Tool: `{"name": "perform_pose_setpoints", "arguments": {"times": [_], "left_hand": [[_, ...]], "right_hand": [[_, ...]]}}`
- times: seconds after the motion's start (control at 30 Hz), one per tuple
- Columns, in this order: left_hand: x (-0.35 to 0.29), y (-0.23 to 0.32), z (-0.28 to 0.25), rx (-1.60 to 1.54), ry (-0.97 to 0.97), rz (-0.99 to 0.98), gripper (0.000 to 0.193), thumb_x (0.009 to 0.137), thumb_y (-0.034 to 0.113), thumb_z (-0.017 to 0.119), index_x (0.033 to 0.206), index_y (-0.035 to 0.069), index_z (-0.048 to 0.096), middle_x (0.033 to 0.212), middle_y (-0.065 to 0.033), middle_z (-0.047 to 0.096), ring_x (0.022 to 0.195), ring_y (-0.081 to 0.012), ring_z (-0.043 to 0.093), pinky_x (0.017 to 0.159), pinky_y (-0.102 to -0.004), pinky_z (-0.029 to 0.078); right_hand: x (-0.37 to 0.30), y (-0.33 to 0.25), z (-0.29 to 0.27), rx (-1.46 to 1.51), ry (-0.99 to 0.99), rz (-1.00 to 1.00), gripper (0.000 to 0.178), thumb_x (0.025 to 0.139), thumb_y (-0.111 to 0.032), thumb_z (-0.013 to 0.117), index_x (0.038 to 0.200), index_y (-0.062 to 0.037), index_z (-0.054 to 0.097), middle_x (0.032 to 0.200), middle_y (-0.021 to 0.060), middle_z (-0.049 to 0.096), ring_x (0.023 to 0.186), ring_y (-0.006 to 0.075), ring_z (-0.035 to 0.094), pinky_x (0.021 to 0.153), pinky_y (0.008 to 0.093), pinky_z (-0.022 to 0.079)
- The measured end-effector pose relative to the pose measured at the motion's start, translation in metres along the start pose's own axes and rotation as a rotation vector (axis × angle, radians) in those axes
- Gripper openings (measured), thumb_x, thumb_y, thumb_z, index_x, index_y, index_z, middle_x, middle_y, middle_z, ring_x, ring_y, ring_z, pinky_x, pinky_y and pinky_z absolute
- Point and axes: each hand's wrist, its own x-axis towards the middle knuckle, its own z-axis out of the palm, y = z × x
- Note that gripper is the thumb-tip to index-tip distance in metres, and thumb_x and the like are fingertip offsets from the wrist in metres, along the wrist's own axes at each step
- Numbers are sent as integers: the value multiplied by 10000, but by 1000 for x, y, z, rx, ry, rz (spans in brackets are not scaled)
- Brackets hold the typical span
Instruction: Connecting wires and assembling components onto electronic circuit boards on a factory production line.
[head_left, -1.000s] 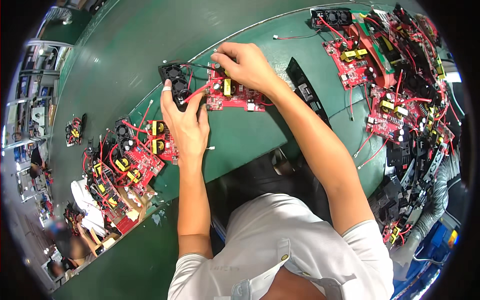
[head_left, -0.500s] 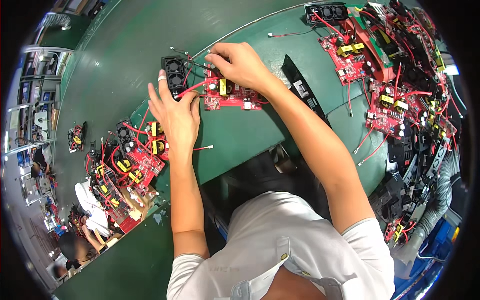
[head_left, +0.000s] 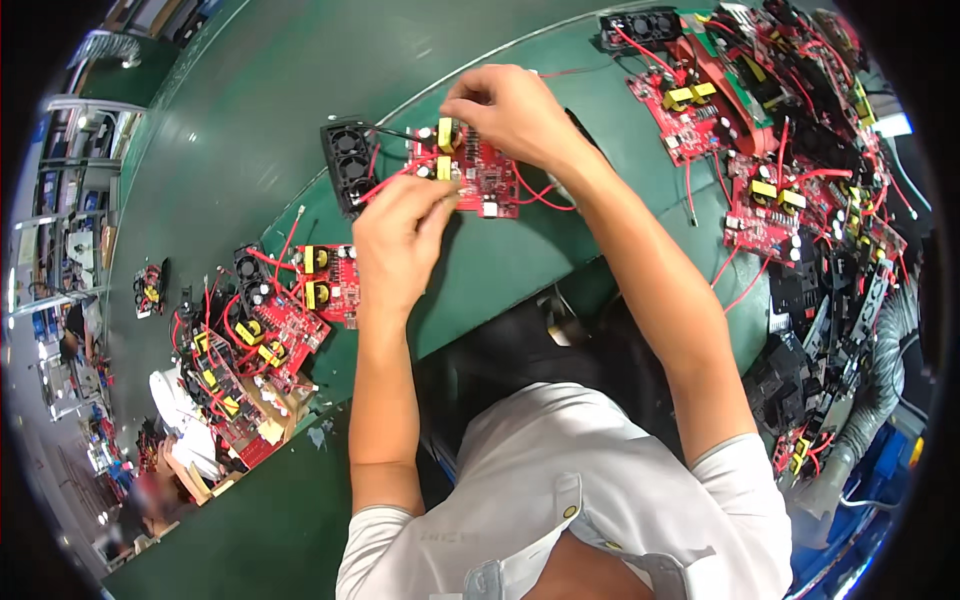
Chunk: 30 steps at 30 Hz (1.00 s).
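Note:
A red circuit board [head_left: 493, 186] with yellow transformers lies in front of me on the green table. Red and black wires link it to a black twin-fan unit [head_left: 350, 165] at its left. My left hand [head_left: 398, 240] is closed in a pinch at the board's lower left, by a yellow transformer and a thick red wire. What its fingertips hold, if anything, is too small to make out. Over the board's upper edge, my right hand [head_left: 515, 112] has its fingers curled together above the other yellow transformer. Its fingertips are partly hidden, so their content cannot be seen.
Several similar boards [head_left: 285, 335] with fans and wires crowd the left. More boards [head_left: 765, 215] pile up at the right, above black parts [head_left: 785, 375] and a grey flexible duct [head_left: 875, 400]. A black panel [head_left: 585, 130] is mostly hidden behind my right forearm. A person sits far left.
My left hand has moved right, from beside the fan unit to the board's lower left. My right hand has risen slightly and shifted right, and its forearm now covers most of the black panel.

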Motion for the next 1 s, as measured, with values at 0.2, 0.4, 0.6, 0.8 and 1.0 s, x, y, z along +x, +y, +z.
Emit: {"name": "perform_pose_setpoints", "arguments": {"times": [0.2, 0.4, 0.6, 0.8, 1.0], "left_hand": [[11, -6, 15, -437, -22, -306, 197, 881, -10, 686, 1077, -5, 711, 1010, -47, 647, 823, -90, 635, 703, -237, 541], [21, -11, 37, -480, -181, -217, 349, 867, 20, 702, 1210, -16, 655, 1018, -97, 701, 823, -121, 678, 745, -255, 560], [19, -11, 33, -421, -208, -268, 255, 835, 7, 717, 1088, -19, 713, 975, -111, 719, 790, -141, 686, 725, -278, 560], [28, 0, 30, -128, -153, 93, 168, 831, 25, 733, 997, -2, 727, 912, -106, 669, 732, -191, 667, 667, -294, 528], [34, 2, 24, -142, -257, 67, 168, 813, 12, 737, 981, 6, 740, 868, -96, 681, 740, -170, 654, 662, -275, 507]], "right_hand": [[-55, 6, -14, 326, 18, 251, 166, 896, -89, 681, 995, 43, 688, 822, 70, 701, 733, 112, 640, 685, 263, 522], [-82, 4, -11, 607, -10, 248, 244, 991, -49, 552, 1162, 91, 657, 1026, 132, 722, 940, 146, 692, 852, 268, 567], [-90, -4, -10, 427, 25, 418, 153, 969, -91, 609, 987, 53, 655, 844, 66, 685, 735, 98, 657, 676, 237, 567], [-89, 4, -16, 662, -63, 480, 224, 916, -223, 672, 895, 0, 654, 765, 36, 640, 649, 100, 593, 540, 241, 450], [-107, 0, -25, 103, 178, 61, 274, 918, -196, 693, 1051, 36, 634, 905, 75, 654, 749, 159, 629, 675, 288, 509]]}}
